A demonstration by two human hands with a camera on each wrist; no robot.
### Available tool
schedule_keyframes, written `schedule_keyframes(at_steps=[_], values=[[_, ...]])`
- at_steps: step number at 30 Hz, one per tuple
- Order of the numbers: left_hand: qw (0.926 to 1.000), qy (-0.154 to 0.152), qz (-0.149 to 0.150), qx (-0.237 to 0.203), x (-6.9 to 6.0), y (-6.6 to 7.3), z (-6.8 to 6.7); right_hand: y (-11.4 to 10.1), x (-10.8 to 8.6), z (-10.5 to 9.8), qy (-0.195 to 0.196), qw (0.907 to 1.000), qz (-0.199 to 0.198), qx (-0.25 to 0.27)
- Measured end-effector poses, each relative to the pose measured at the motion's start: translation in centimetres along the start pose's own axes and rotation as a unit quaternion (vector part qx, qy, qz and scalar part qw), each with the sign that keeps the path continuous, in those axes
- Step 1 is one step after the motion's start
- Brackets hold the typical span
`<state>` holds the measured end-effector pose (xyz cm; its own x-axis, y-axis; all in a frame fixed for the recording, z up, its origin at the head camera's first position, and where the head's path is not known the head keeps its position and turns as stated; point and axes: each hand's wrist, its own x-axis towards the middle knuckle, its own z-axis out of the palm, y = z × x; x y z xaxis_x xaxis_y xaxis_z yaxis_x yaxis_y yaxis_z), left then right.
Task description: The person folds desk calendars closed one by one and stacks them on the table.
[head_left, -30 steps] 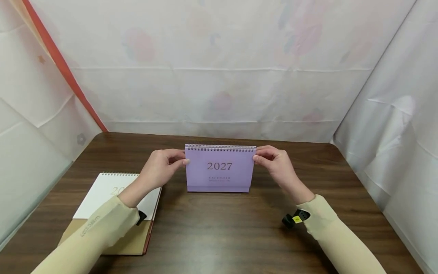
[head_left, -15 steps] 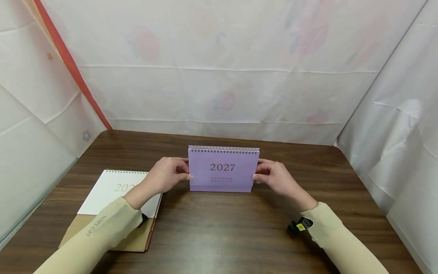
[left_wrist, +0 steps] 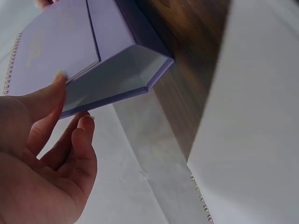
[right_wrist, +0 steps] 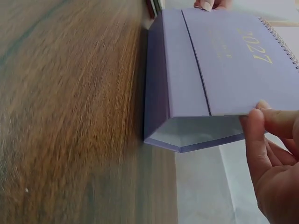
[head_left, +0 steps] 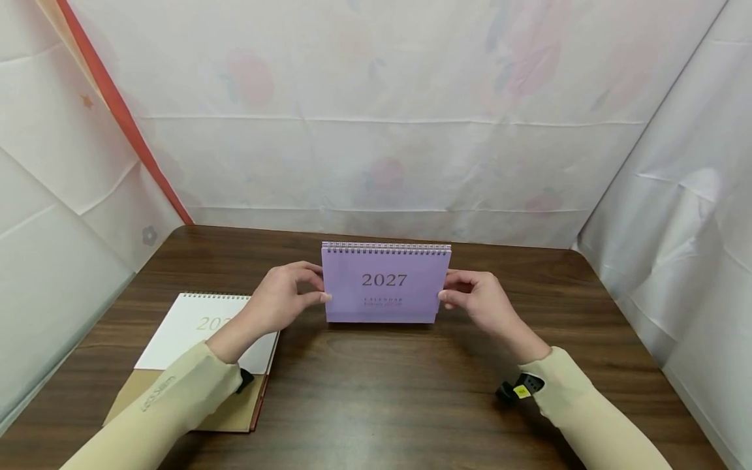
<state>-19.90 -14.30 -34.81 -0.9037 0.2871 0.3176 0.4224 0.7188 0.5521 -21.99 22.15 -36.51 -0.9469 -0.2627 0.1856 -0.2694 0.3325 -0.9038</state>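
Note:
A purple spiral-bound desk calendar (head_left: 384, 284) marked 2027 stands upright in its folded tent shape over the middle of the table. My left hand (head_left: 288, 297) pinches its left side edge, thumb on the front cover and fingers behind. At the opposite edge my right hand (head_left: 478, 297) holds it the same way. Its hollow triangular base (left_wrist: 126, 74) shows in the left wrist view, with the fingertips partly hidden behind the back panel. In the right wrist view, the base's lower edge (right_wrist: 156, 88) appears close to the wood; whether it touches cannot be told.
A white desk calendar (head_left: 170, 333) with a tan base and red edge lies flat at the left, partly under my left forearm. The brown wooden table (head_left: 376, 391) ends at a pale printed curtain (head_left: 376, 163) behind, with more curtain on both sides.
Both hands have slid lower along the calendar's sides. Over the last half second the purple calendar has risen slightly and come a little nearer. The white calendar stays put.

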Motion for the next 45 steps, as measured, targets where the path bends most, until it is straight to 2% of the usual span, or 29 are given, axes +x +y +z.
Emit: schedule_keyframes(at_steps=[3, 6, 11, 15, 19, 25, 29, 32, 35, 40, 43, 45], values=[[0.9995, 0.007, -0.01, -0.028, -0.2, 0.1, 0.0, 0.0, -0.1, 0.0, 0.008, 0.9996, 0.001, 0.029], [0.9967, 0.004, -0.039, -0.071, -0.3, 0.1, 0.2, 0.3, -0.2, 0.0, 0.009, 0.998, 0.012, 0.061], [0.986, -0.008, -0.087, -0.142, -0.5, 0.1, 0.8, 0.9, -0.3, 0.2, 0.013, 0.9945, 0.035, 0.098], [0.9772, -0.01, -0.095, -0.189, -0.5, 0.2, 1.2, 1.2, -0.3, 0.5, 0.018, 0.9922, 0.036, 0.118], [0.9666, -0.013, -0.102, -0.235, -0.5, 0.3, 1.5, 1.5, -0.3, 1.0, 0.028, 0.9919, 0.041, 0.117], [0.9611, -0.024, -0.145, -0.234, -0.6, -0.1, 2.3, 1.9, -0.6, 1.5, 0.007, 0.9919, 0.074, 0.103], [0.9592, -0.041, -0.171, -0.221, -0.7, -0.3, 2.9, 2.3, -0.7, 1.6, -0.035, 0.9893, 0.108, 0.092], [0.9543, -0.06, -0.192, -0.221, -0.8, -0.5, 3.2, 2.6, -0.7, 1.8, -0.066, 0.9879, 0.122, 0.069], [0.9473, -0.093, -0.203, -0.23, -0.9, -0.8, 3.5, 2.9, -0.8, 1.9, -0.094, 0.9857, 0.129, 0.054], [0.9338, -0.154, -0.212, -0.244, -0.9, -1.2, 3.7, 3.3, -0.7, 2.2, -0.125, 0.9784, 0.147, 0.075], [0.9316, -0.165, -0.213, -0.244, -0.9, -1.2, 3.8, 3.6, -0.6, 2.4, -0.127, 0.9773, 0.15, 0.08], [0.9329, -0.164, -0.214, -0.239, -0.9, -1.2, 3.8, 3.7, -0.5, 2.5, -0.127, 0.977, 0.152, 0.08]])
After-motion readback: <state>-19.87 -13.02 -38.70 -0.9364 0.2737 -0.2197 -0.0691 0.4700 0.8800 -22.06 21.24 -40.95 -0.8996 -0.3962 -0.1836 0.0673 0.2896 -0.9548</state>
